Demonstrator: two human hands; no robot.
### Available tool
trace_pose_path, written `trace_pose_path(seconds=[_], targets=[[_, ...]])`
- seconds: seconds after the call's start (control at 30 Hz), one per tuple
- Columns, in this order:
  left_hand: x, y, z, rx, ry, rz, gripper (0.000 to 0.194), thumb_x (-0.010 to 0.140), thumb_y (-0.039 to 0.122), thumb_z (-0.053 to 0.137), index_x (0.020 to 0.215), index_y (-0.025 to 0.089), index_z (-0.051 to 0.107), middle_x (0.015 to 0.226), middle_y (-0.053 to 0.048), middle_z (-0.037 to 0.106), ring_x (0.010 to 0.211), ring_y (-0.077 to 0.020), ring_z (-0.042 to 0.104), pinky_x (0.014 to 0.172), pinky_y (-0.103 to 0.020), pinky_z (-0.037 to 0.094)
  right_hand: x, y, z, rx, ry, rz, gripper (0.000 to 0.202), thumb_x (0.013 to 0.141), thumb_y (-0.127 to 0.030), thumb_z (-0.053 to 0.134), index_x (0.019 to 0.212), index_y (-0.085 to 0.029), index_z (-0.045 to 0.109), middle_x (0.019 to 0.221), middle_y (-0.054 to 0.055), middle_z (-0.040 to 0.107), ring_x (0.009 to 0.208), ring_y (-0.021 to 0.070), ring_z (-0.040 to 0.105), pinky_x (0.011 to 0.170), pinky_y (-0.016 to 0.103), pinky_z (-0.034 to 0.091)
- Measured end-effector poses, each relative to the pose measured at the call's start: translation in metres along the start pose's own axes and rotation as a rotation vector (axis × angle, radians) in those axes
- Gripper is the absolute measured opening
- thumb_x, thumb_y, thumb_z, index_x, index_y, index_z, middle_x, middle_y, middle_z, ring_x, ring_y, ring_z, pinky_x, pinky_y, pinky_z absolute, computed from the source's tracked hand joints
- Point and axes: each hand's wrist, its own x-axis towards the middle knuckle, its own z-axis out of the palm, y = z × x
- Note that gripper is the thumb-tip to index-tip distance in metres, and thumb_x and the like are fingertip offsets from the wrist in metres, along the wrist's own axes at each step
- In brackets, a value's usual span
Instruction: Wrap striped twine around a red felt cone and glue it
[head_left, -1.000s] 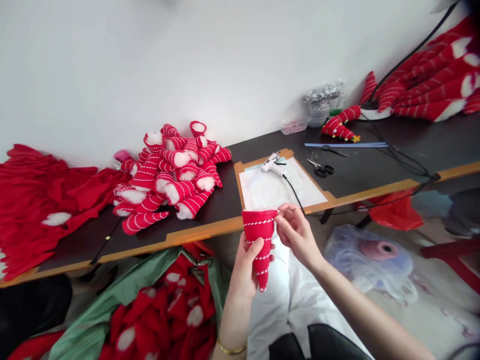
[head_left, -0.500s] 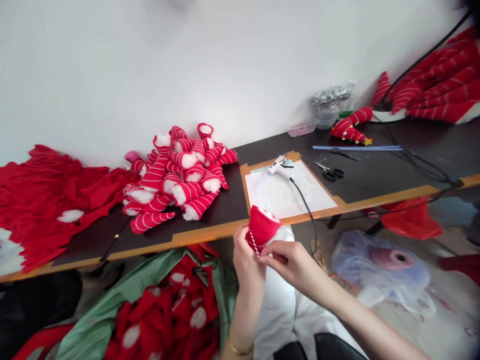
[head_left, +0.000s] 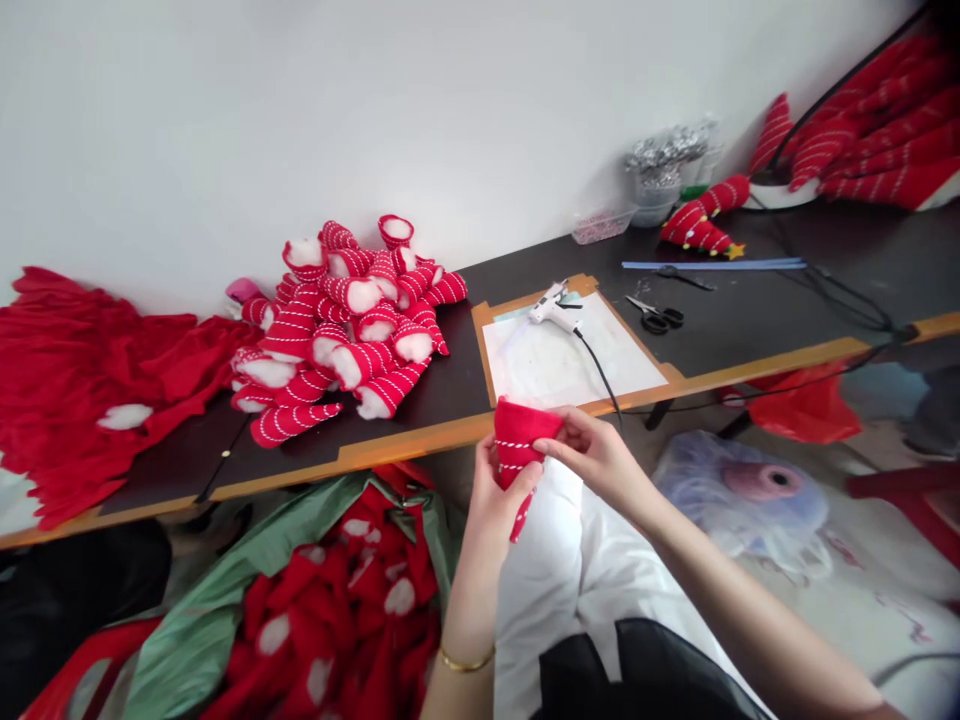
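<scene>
Between my two hands, just off the table's front edge, is a small red cone-shaped fabric hat with white twisted cord across it. Its wide end points up and its narrow tip hangs down. My left hand is wrapped around the lower part, thumb in front. With thumb and fingers, my right hand pinches the right side near the wide rim. Beyond them a white glue gun lies on a white sheet on the table.
Left of the sheet is a pile of stuffed striped cones, beside red cloth. Scissors and blue strips lie to the right. Below the table edge stands a green sack of red pieces.
The hat has turned so its cord-wound side faces me and its tip hangs down. My right hand has moved up from the lower cord to the rim. The view has shifted slightly.
</scene>
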Motion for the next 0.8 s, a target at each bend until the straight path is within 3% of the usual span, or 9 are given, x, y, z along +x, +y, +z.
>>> trace_pose_path(seconds=[0.07, 0.17, 0.5, 0.63, 0.7, 0.8], targets=[[-0.002, 0.000, -0.003, -0.033, -0.042, -0.034, 0.063, 0.072, 0.048, 0.087, 0.121, 0.022, 0.058, 0.097, -0.006, 0.073, 0.077, -0.0198, 0.071, 0.063, -0.026, 0.050, 0.002, -0.003, -0.001, 0.023, -0.001, -0.006, 0.029, 0.082, -0.043, 0.079, 0.095, -0.019, 0.069, 0.069, -0.001, 0.064, 0.060, 0.0145, 0.058, 0.056, 0.025, 0.044], [-0.003, -0.001, -0.004, -0.073, -0.105, -0.127, 0.058, 0.079, 0.061, 0.076, 0.117, 0.018, 0.065, 0.098, -0.010, 0.074, 0.083, -0.0258, 0.072, 0.061, -0.030, 0.052, 0.004, -0.005, 0.001, 0.079, 0.014, -0.015, 0.027, 0.083, -0.042, 0.079, 0.094, -0.020, 0.069, 0.070, -0.001, 0.065, 0.062, 0.0146, 0.059, 0.057, 0.026, 0.047], [-0.015, 0.003, -0.004, -0.108, -0.234, -0.186, 0.046, 0.078, 0.039, 0.083, 0.115, 0.019, 0.067, 0.111, -0.009, 0.072, 0.083, -0.0217, 0.071, 0.067, -0.030, 0.055, 0.002, -0.006, 0.001, 0.138, 0.012, 0.000, 0.026, 0.082, -0.041, 0.080, 0.089, -0.020, 0.067, 0.067, -0.002, 0.062, 0.059, 0.0131, 0.056, 0.056, 0.025, 0.044], [-0.015, 0.002, -0.003, -0.160, -0.228, -0.264, 0.060, 0.078, 0.058, 0.078, 0.119, 0.017, 0.065, 0.108, -0.012, 0.072, 0.078, -0.0208, 0.070, 0.061, -0.028, 0.052, 0.002, -0.004, 0.002, 0.132, 0.055, -0.025, 0.027, 0.084, -0.042, 0.079, 0.091, -0.020, 0.064, 0.068, -0.003, 0.059, 0.060, 0.0133, 0.055, 0.056, 0.025, 0.043], [-0.013, -0.001, 0.000, -0.122, -0.175, -0.219, 0.063, 0.082, 0.065, 0.070, 0.121, 0.016, 0.062, 0.101, -0.011, 0.072, 0.070, -0.0179, 0.067, 0.054, -0.025, 0.047, 0.001, -0.002, 0.002, 0.121, 0.073, -0.048, 0.032, 0.086, -0.041, 0.077, 0.105, -0.022, 0.061, 0.068, -0.004, 0.057, 0.059, 0.0135, 0.054, 0.054, 0.025, 0.042], [-0.009, -0.004, 0.002, 0.165, 0.018, 0.083, 0.061, 0.087, 0.057, 0.069, 0.133, 0.022, 0.051, 0.100, -0.008, 0.072, 0.073, -0.0192, 0.069, 0.058, -0.026, 0.048, -0.005, 0.002, 0.004, 0.009, 0.096, -0.099, 0.050, 0.086, -0.040, 0.078, 0.125, -0.025, 0.051, 0.067, -0.008, 0.052, 0.054, 0.0120, 0.048, 0.051, 0.023, 0.037]])
